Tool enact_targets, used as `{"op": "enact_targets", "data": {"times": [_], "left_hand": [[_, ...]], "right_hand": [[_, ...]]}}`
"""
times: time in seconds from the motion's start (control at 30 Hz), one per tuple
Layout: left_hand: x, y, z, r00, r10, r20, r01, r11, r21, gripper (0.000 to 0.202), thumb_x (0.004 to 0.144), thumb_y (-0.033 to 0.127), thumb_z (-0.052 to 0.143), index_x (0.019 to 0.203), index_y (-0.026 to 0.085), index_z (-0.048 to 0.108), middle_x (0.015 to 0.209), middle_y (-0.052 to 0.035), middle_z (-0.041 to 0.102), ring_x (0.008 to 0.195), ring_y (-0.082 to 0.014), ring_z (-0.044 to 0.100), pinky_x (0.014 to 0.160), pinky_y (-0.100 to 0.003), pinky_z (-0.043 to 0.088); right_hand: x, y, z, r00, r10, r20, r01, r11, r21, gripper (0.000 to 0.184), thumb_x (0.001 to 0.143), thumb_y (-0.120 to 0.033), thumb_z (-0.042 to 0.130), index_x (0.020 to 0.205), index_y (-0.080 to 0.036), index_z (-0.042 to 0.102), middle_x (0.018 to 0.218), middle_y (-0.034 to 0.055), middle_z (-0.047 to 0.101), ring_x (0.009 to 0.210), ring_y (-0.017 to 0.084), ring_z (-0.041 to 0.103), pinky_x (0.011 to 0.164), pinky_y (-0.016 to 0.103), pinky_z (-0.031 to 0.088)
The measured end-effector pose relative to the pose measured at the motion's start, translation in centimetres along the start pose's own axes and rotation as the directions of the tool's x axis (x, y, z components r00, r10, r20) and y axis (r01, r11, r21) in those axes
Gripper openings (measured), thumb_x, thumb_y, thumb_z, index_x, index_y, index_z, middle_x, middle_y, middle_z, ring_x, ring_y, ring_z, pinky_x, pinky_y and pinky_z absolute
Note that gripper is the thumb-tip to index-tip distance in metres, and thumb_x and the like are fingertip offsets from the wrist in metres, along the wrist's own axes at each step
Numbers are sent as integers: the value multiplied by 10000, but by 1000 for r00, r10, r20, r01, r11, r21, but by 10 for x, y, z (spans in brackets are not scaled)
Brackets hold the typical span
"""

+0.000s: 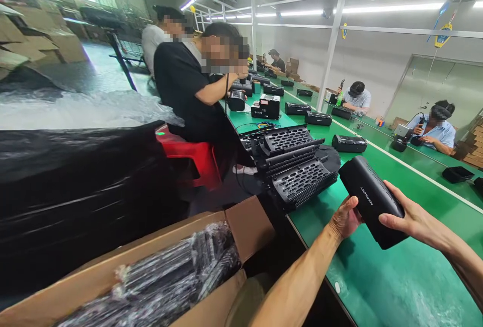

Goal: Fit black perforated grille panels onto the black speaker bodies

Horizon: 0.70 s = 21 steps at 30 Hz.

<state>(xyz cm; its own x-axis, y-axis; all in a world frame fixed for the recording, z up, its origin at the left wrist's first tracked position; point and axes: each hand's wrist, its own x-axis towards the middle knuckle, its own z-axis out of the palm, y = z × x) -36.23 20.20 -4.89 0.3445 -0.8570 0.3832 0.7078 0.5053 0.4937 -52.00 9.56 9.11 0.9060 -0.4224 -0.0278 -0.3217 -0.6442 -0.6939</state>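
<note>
speaker (372, 207) in black, long and rounded with white lettering along its side, sits lower right of centre in the frame, held between both my hands just above the green table (396, 287). my left hand (344, 219) cups its lower left side with fingers tucked behind it, while my right hand (409, 221) wraps its near end from the right, fingers closed on the casing. both forearms enter from the bottom edge.

just left of the speaker, at the centre of the frame, i see a stack of black perforated grilles (292, 166) lying at the table's edge. an open cardboard box (226, 246) fills the lower left, packed with black parts in clear plastic wrap (169, 276). black sheeting (75, 191) covers the middle left.

further up the table, more black speakers (349, 143) lie spaced along the green surface. a person in a black shirt (188, 90) sits on a red stool (192, 156) at upper centre, and other people work at the far right and in the background.
</note>
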Motion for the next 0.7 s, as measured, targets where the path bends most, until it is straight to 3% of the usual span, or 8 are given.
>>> {"op": "enact_targets", "data": {"times": [0.1, 0.2, 0.3, 0.4, 0.47, 0.53, 0.6, 0.7], "left_hand": [[1, 0, 3, 1000, -14, -19, 15, 999, 34, 782, 762, 631, 829, 1380, 179, 667, 1357, -180, 721, 1364, -415, 600, 1116, -573, 483], [3, -1, 2, 994, -9, -108, 12, 1000, 27, 770, 733, 580, 864, 1360, 179, 667, 1326, -178, 736, 1336, -410, 622, 1098, -568, 497], [4, -3, -2, 970, 42, -238, -31, 998, 49, 696, 729, 500, 884, 1310, 179, 675, 1291, -167, 752, 1291, -396, 654, 1074, -564, 515], [5, -4, -3, 943, 55, -328, -33, 997, 73, 610, 715, 462, 901, 1207, 162, 700, 1229, -170, 771, 1223, -391, 690, 1032, -560, 543], [7, -5, -4, 931, 51, -362, -22, 996, 85, 566, 694, 450, 920, 1135, 163, 711, 1174, -157, 784, 1175, -378, 708, 1009, -555, 560], [7, -5, -5, 923, 53, -382, -21, 996, 87, 528, 684, 429, 933, 1089, 169, 714, 1117, -132, 792, 1138, -357, 715, 994, -547, 572], [7, -2, -6, 920, 30, -391, 4, 996, 84, 503, 685, 397, 940, 1074, 174, 714, 1078, -111, 789, 1096, -332, 718, 980, -542, 583], [2, 14, -5, 910, 25, -414, 35, 990, 139, 580, 676, 423, 948, 1157, 213, 701, 1119, -75, 766, 1036, -290, 714, 970, -549, 592]], "right_hand": [[6, 2, -3, 1000, 2, 10, -3, 999, 35, 1107, 776, -709, 785, 1686, -293, 312, 1351, 101, 703, 1118, 356, 712, 971, 513, 575], [7, 11, -1, 1000, 3, -14, -2, 995, 102, 1064, 739, -708, 823, 1640, -330, 400, 1438, 98, 645, 1218, 369, 667, 1050, 538, 537], [-3, 28, 20, 968, -39, -246, 81, 983, 162, 1028, 762, -740, 788, 1623, -333, 400, 1609, 130, 461, 1343, 385, 579, 1097, 561, 498], [-12, 48, 57, 861, -113, -496, 196, 973, 119, 1181, 720, -759, 808, 1660, -306, 255, 1680, 164, 296, 1475, 404, 425, 1138, 579, 456], [-11, 57, 78, 794, -133, -593, 222, 972, 80, 1183, 699, -752, 823, 1627, -263, 277, 1619, 180, 355, 1475, 400, 406, 1176, 587, 407], [-5, 60, 87, 758, -134, -639, 234, 969, 74, 1054, 711, -741, 811, 1533, -235, 389, 1495, 170, 476, 1390, 379, 486, 1182, 577, 391], [0, 60, 83, 771, -124, -625, 244, 964, 110, 945, 709, -732, 811, 1442, -244, 469, 1393, 138, 556, 1279, 348, 564, 1125, 536, 451], [-3, 60, 59, 820, -80, -566, 226, 955, 192, 908, 671, -722, 842, 1393, -276, 517, 1338, 105, 612, 1161, 318, 621, 999, 454, 534]]}}
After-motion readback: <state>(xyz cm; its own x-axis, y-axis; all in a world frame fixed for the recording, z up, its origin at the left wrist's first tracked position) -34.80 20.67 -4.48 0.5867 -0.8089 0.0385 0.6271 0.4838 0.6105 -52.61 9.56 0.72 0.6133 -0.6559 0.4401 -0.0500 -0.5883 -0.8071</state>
